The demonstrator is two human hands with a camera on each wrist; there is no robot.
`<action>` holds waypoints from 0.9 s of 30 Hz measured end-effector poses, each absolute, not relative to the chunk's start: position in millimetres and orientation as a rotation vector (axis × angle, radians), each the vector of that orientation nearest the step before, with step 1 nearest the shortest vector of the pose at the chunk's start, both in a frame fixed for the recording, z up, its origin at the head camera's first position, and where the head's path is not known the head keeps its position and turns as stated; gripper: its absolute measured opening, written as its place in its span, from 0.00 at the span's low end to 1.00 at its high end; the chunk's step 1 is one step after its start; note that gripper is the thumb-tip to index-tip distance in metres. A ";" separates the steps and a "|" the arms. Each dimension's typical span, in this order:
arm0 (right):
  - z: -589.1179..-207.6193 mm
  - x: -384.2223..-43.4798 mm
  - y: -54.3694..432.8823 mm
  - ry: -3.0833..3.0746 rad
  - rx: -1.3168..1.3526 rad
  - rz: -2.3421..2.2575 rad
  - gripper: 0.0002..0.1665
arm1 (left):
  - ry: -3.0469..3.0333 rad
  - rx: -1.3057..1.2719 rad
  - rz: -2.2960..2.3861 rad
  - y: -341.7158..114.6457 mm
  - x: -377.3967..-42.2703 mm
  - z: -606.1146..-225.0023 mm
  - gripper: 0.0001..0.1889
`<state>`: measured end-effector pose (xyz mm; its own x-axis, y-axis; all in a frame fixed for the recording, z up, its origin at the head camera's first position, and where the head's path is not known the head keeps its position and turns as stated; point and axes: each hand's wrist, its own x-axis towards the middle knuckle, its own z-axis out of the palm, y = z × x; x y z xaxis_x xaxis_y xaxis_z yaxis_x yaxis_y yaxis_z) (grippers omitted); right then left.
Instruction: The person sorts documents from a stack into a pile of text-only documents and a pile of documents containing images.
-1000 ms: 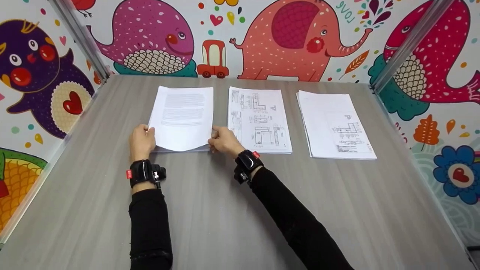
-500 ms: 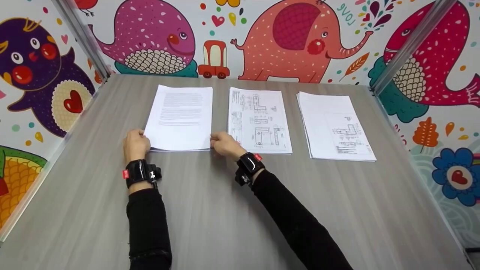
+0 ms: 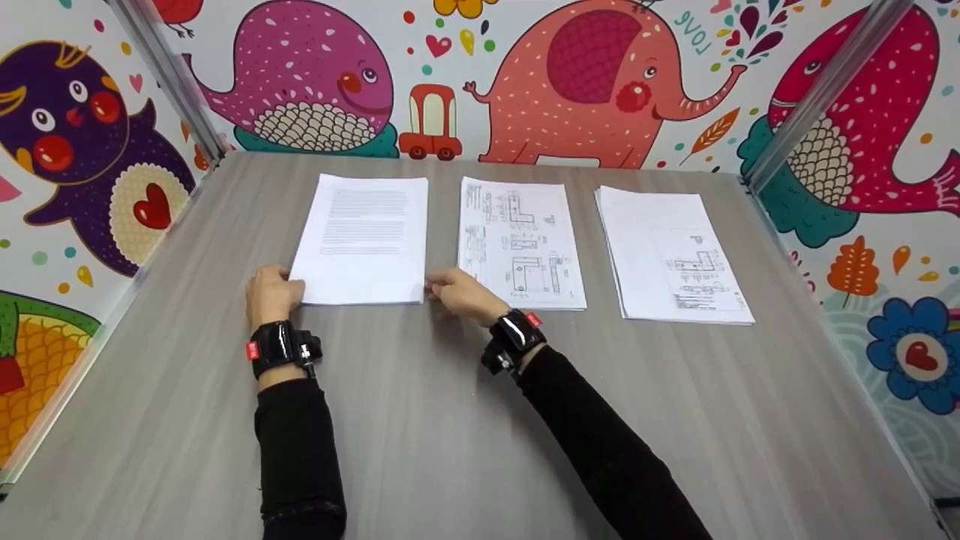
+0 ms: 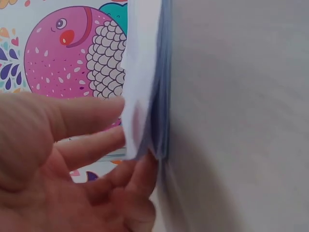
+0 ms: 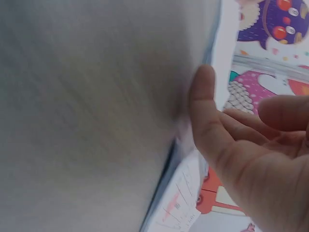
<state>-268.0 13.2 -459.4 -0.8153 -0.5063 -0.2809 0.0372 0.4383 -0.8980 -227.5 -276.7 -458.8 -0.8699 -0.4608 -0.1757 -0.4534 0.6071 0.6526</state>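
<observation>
A stack of printed paper (image 3: 362,277) lies at the left of the table, its lower edge nearly flat. My left hand (image 3: 271,296) is at its lower left corner; in the left wrist view the fingers (image 4: 142,181) curl by the corner of the bent sheets (image 4: 140,96), with the thumb side against the paper. At the lower right edge is my right hand (image 3: 465,292). In the right wrist view its forefinger (image 5: 205,106) lies fairly straight along the stack's edge, the thumb (image 5: 285,111) apart from the paper.
Right of the stack lies a second one with technical drawings (image 3: 523,247), close beside my right hand. A third stack (image 3: 667,255), slightly fanned at its left edge, lies farther right. The grey table (image 3: 420,420) is bounded by walls with cartoon animals (image 3: 577,90).
The stack's curved lower edge has come down and flattened. My left hand has moved slightly left and down, and my right hand slightly right and down, its fingers less around the corner.
</observation>
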 end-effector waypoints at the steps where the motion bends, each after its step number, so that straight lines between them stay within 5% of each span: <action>1: -457.6 -266.3 18.5 2.145 -0.392 -1.389 0.23 | -2.809 0.780 -1.130 -276.3 -227.7 -459.2 0.24; 13: -438.2 -267.7 125.5 2.157 -0.497 -1.604 0.23 | -2.819 0.818 -1.043 -260.5 -239.4 -454.2 0.27; 27: -435.4 -284.1 269.9 2.600 -0.240 -1.474 0.28 | -2.723 0.776 -0.928 -225.0 -253.4 -451.4 0.27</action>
